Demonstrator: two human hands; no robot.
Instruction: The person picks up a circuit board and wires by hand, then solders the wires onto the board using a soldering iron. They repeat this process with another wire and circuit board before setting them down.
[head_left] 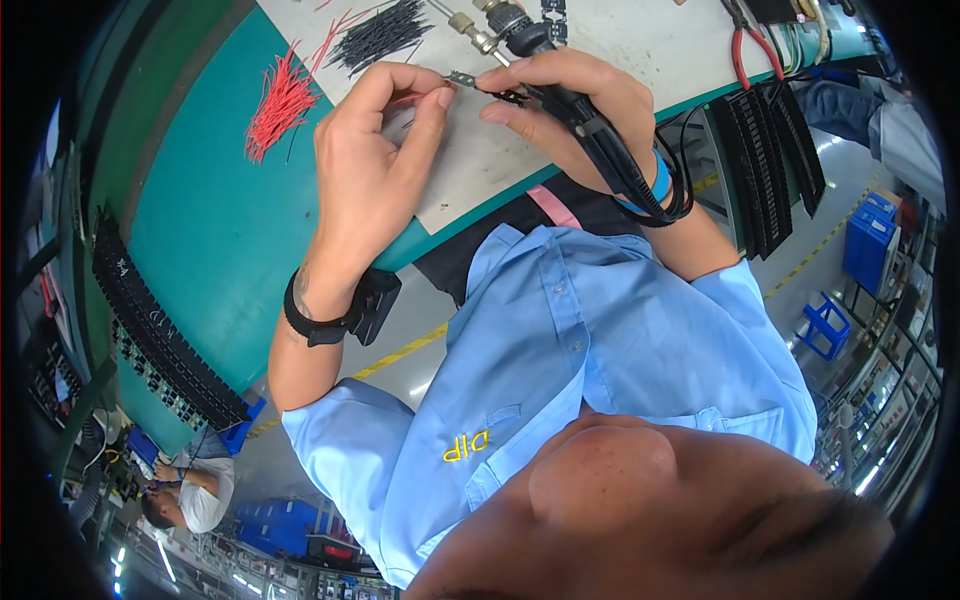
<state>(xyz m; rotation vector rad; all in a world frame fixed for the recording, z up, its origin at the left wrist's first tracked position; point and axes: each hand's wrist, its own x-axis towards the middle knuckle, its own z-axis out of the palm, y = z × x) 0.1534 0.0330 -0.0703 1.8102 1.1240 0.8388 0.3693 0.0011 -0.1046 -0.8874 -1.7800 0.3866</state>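
Observation:
My left hand (370, 170) is closed, thumb and forefinger pinching a thin red wire (404, 99) whose end meets a small dark board (462, 79). My right hand (590, 100) is closed too, its thumb and fingers gripping the other end of that board. A black-handled tool with a cable (600, 145), resembling a soldering iron, slants across my right hand toward brass and metal fittings (485, 38). Whether my right hand also bears on it is hard to see. Beyond my hands lie a pile of black wires (380, 38) and a bundle of red wires (280, 105).
The white sheet (470, 190) covers part of the green bench (190, 230). Red-handled pliers (742, 50) lie at the far right. Black slotted racks stand at the right (752, 175) and left (170, 320). A co-worker (195, 495) sits at the lower left.

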